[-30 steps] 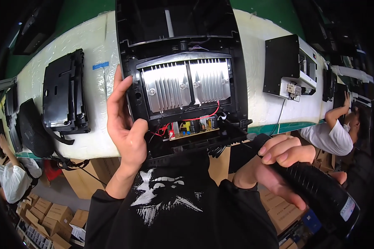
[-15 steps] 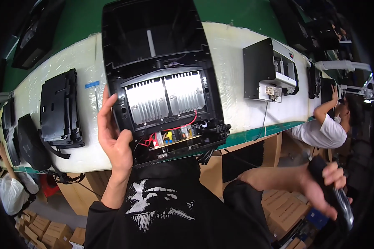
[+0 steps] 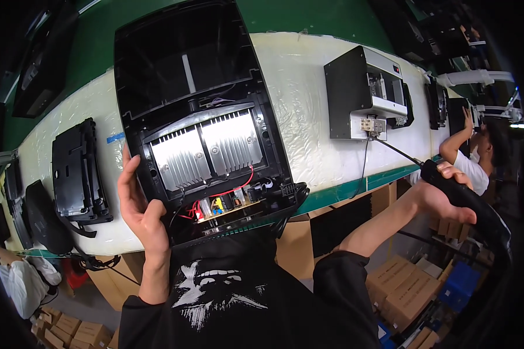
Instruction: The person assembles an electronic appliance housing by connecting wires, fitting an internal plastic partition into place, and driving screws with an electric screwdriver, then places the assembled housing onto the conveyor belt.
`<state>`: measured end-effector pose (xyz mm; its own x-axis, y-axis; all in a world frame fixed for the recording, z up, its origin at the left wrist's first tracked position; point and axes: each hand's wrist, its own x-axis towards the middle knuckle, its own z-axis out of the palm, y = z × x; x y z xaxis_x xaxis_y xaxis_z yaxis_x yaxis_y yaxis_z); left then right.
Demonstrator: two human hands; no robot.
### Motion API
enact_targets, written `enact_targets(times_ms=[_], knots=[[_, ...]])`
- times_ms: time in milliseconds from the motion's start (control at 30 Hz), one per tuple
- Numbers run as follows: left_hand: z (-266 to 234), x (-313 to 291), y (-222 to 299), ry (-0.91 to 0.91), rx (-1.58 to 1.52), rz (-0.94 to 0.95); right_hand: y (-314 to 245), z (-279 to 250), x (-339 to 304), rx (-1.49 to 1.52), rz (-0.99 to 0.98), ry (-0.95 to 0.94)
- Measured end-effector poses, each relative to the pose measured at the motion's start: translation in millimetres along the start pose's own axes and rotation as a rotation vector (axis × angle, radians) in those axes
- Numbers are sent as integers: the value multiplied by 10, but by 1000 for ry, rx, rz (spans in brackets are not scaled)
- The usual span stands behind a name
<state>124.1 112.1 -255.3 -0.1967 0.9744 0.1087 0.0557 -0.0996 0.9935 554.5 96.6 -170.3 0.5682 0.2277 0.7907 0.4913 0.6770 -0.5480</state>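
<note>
A black plastic housing (image 3: 151,70) lies open across the white work surface before me, its near end reaching past the edge toward my body. Two ribbed silver heat sinks (image 3: 183,156) sit inside it, with a circuit board (image 3: 232,213) and red wires nearer me. My left hand (image 3: 145,220) grips the housing's left edge, thumb on the near side. On the right, my right hand (image 3: 442,200) is closed around a black electric screwdriver (image 3: 477,210). Its long bit points left to the metal front of a black-and-silver screw feeder (image 3: 344,87); whether the tip touches cannot be made out.
Stacked black panels (image 3: 75,168) and a dark curved part (image 3: 43,215) lie to the left. A co-worker in a white shirt (image 3: 468,171) sits at the far right, another person (image 3: 26,279) at the left. Cardboard boxes (image 3: 404,291) stand below the bench.
My right hand has raised the screwdriver, bringing its bit up to the screw feeder. The view has shifted, so the housing and my left hand appear further left.
</note>
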Motion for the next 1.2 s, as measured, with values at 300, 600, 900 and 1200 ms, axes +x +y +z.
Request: enact_targets(times_ms=[300, 600, 900, 1200], knots=[[39, 5, 13, 23, -35, -18, 241, 511, 381, -141, 257, -157], [-11, 10, -37, -22, -169, 28, 300, 1144, 482, -315, 337, -427], [-44, 20, -101, -57, -239, 64, -266, 532, 746, 367, 720, -397], [-35, 36, -169, -81, -333, 84, -1756, 1275, -15, 851, 179, -661]])
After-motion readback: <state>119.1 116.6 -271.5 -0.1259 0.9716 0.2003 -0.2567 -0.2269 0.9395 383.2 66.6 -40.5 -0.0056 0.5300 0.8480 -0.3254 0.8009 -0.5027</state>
